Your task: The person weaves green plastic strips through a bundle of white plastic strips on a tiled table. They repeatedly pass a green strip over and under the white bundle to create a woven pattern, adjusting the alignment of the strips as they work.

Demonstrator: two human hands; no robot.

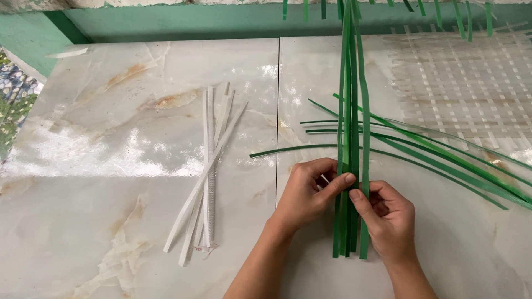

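Head camera looks steeply down, close over floor (138, 182)

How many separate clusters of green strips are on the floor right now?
2. One upright bundle pinched between the left hand and right hand; one fanned group lying crosswise to the right. Strips within each overlap, so singles can't be counted.

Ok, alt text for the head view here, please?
Two bare hands, left hand and right hand, pinch a bundle of upright green strips on a marble floor. White strips lie to the left; a pale woven mat lies upper right.
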